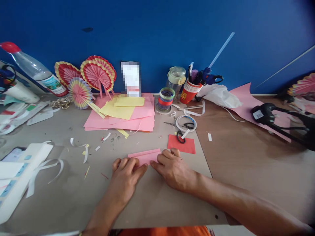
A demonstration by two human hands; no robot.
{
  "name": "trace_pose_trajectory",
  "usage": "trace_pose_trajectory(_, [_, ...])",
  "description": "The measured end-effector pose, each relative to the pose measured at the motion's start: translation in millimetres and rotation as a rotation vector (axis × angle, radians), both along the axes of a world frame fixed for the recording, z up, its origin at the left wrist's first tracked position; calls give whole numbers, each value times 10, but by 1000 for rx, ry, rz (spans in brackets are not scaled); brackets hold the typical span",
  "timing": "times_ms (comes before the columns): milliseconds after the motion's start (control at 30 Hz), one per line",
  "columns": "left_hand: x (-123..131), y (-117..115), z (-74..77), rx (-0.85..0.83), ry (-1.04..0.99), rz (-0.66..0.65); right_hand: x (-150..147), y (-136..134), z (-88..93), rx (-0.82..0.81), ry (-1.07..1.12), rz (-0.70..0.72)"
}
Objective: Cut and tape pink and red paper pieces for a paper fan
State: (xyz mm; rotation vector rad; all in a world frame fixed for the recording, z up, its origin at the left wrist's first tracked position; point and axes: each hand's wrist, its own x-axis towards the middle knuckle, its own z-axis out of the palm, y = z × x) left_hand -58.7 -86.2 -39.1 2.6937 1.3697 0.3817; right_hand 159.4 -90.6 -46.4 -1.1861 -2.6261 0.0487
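A small pink paper sheet (145, 155) lies on the grey mat (73, 193) near the front middle of the desk. My left hand (126, 177) presses its near left edge with bent fingers. My right hand (172, 167) presses its right end, fingers curled down on the paper. Both hands lie flat against the sheet. A red paper piece (188, 146) sits just behind my right hand, with black-handled scissors (183, 129) resting across its far corner.
A stack of pink and yellow sheets (123, 114) lies behind, with folded paper fans (98, 73) against the blue wall. Tape rolls (166, 98), a red cup of pens (189, 90), a glue gun (268, 114), a bottle (34, 70) and paper scraps (85, 150) surround the mat.
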Motion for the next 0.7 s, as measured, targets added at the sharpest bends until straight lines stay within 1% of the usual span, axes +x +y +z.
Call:
trace_pose_trajectory(167, [-111, -33, 57, 6, 24, -11, 18, 5, -18, 10, 1, -6])
trace_pose_trajectory(300, [-243, -73, 58, 24, 43, 48, 8, 2, -28, -43, -10, -23])
trace_pose_trajectory(467, [-510, -60, 36, 109, 74, 36, 36, 21, -36, -43, 5, -31])
trace_pose_trajectory(533, [-584, -41, 61, 170, 97, 95, 61, 35, -32, -35, -3, -44])
trace_pose_trajectory(600, [-564, -25, 110, 208, 73, 136, 75, 46, -23, -34, -20, -58])
trace_pose_trajectory(633, [-509, -17, 139, 209, 22, 140, 75, 49, -16, -35, -28, -62])
trace_pose_trajectory(700, [-320, 4, 192, 163, -45, 79, 62, 48, 0, -45, -32, -72])
